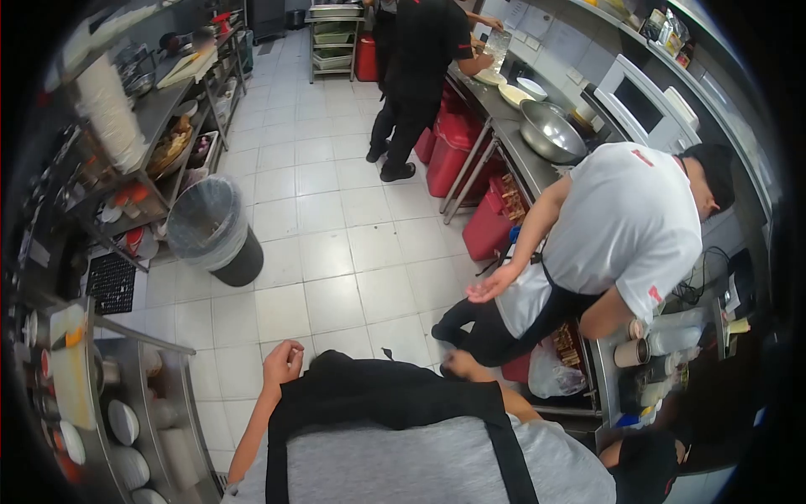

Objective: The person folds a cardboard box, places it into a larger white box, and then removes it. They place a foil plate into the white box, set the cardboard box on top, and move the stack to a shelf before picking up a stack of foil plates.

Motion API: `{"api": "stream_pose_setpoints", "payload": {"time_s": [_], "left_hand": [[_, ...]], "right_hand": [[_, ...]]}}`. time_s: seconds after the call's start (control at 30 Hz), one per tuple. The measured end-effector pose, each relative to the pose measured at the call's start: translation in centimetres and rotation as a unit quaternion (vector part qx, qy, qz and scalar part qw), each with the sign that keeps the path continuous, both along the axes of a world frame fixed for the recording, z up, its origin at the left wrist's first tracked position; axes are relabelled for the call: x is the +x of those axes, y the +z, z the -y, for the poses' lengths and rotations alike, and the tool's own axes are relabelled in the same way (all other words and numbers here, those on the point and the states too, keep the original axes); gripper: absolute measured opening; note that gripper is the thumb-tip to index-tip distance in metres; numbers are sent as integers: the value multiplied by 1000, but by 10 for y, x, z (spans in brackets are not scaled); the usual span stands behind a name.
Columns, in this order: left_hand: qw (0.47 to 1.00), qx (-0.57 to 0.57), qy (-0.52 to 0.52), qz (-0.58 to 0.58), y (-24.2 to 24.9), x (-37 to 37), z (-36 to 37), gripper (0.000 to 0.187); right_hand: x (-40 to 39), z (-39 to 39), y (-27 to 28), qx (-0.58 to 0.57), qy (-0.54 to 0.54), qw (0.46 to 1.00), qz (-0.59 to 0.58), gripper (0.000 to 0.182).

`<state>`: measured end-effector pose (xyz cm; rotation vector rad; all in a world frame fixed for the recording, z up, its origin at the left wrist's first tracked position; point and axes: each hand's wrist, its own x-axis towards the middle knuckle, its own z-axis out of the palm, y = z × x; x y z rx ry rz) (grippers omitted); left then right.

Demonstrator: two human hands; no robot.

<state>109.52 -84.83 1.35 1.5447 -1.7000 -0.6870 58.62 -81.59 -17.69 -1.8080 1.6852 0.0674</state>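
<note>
My left hand (pixel 284 365) hangs over the floor at the left of my black apron (pixel 378 395), its fingers curled in and nothing visible in them. At the apron's right side is my right hand (pixel 462 366), dark and smeared, so its fingers cannot be made out. It is close to the legs of a co-worker in a white shirt (pixel 621 218), who bends toward the right-hand counter. That person's open hand (pixel 495 286) reaches back, apart from mine. Pale floor tiles (pixel 327 302) lie ahead of me.
A lined trash bin (pixel 239 252) stands on the left, near a steel rack with plates (pixel 126 424). Red bins (pixel 453 151) sit under the right counter, which holds a large metal bowl (pixel 550 133). Farther off, a person in black (pixel 424 50) works at that counter.
</note>
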Motion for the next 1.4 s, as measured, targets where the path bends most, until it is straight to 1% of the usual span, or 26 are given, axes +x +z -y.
{"api": "stream_pose_setpoints", "payload": {"time_s": [0.03, 0.07, 0.13, 0.2, 0.23, 0.27, 0.33, 0.4, 0.47, 0.57, 0.67, 0.7, 0.8, 0.87, 0.93, 1.0, 1.07, 1.1, 1.13, 1.17, 1.2, 1.23, 1.27, 1.3, 1.37, 1.4], "left_hand": [[1000, 5, -20, 9, -14, 6, 23, 8], [1000, 13, -20, 8, -12, 5, 49, 7], [999, 32, -22, 8, 0, 7, 103, 6], [998, -42, -44, 25, 1, 11, 170, 4], [995, -78, -50, 29, 7, 13, 201, 4], [991, -113, -55, 32, 19, 14, 233, 5], [994, -106, -42, 1, 43, 15, 279, 7], [994, -99, -34, -23, 61, 16, 331, 9], [994, -92, -67, -7, 72, 10, 374, 13], [992, -52, -118, -7, 84, -14, 431, 15], [971, -109, -210, -27, 86, -59, 484, 15], [964, -121, -236, -16, 82, -75, 501, 15], [958, -120, -260, -27, 81, -124, 545, 15], [960, -98, -259, -29, 79, -151, 568, 16], [961, -88, -260, -20, 79, -178, 596, 17], [957, -127, -261, 6, 80, -200, 628, 18], [954, -159, -255, 6, 87, -230, 653, 20], [953, -173, -250, -7, 96, -246, 662, 21], [952, -185, -244, -18, 102, -259, 671, 22], [961, -146, -235, -19, 98, -268, 679, 21], [961, -140, -238, -23, 93, -277, 685, 21], [961, -135, -241, -27, 85, -288, 692, 21], [960, -131, -245, -33, 76, -299, 699, 21], [950, -160, -268, -15, 66, -308, 708, 19], [950, -145, -275, -19, 58, -339, 724, 18], [952, -139, -274, -20, 55, -352, 732, 17]], "right_hand": [[25, 49, 23, -39, -61, 996, 57, 43], [48, 93, 48, -90, -80, 986, 112, 39], [85, 165, 99, -82, -110, 972, 190, 41], [108, 207, 132, -85, -125, 966, 208, 39], [117, 223, 136, -84, -134, 963, 219, 37], [116, 235, 121, -70, -118, 973, 183, 39], [103, 243, 85, -42, -82, 990, 107, 43], [92, 241, 74, 34, -44, 996, 67, 45], [78, 242, 58, 28, -80, 991, 101, 48], [69, 253, 47, 41, -151, 983, 99, 47], [60, 275, 29, 48, -198, 974, 103, 45], [54, 285, 22, 46, -212, 971, 103, 45], [27, 321, -2, 36, -247, 963, 105, 43], [-4, 360, 5, 17, -278, 953, 121, 42], [-35, 410, 56, -9, -328, 926, 187, 36], [-59, 460, 98, -105, -369, 918, 101, 25], [-96, 503, 127, -254, -402, 874, 97, 19], [-124, 524, 134, -383, -385, 839, 28, 14], [-151, 546, 141, -501, -361, 786, -42, 9], [-172, 564, 172, -490, -413, 767, 35, 11], [-198, 578, 196, -529, -403, 746, 24, 9], [-216, 589, 218, -553, -438, 708, 31, 8], [-241, 596, 217, -517, -526, 669, 98, 8], [-260, 596, 237, -515, -549, 654, 74, 11], [-309, 587, 242, -530, -547, 643, -76, 20], [-324, 584, 237, -528, -557, 628, -130, 27]]}}
